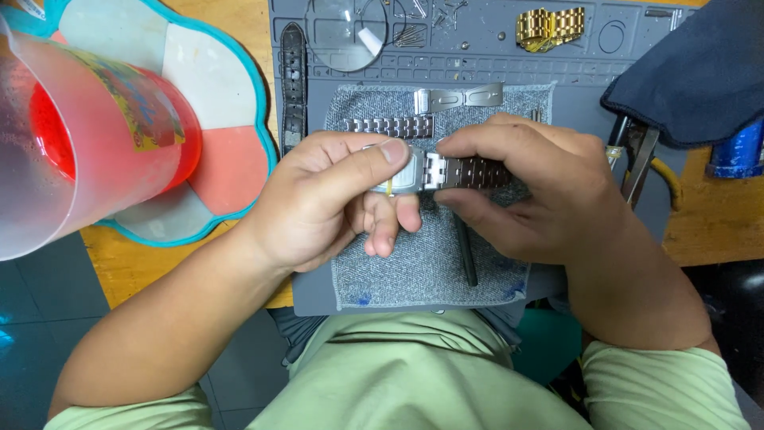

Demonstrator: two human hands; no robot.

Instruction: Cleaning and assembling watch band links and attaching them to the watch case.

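Red drink in plastic jug, left hand gripping watch

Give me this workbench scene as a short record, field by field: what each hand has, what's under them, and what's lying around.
left hand: grips a silver watch case, thumb on top
right hand: holds the steel bracelet against the case
surface: grey cloth on a grey work mat
on cloth: loose bracelet piece, clasp, dark tool
on mat: gold bracelet, magnifier, black strap
left side: clear jug of red liquid on a flower-shaped mat
right side: dark blue cloth, pliers
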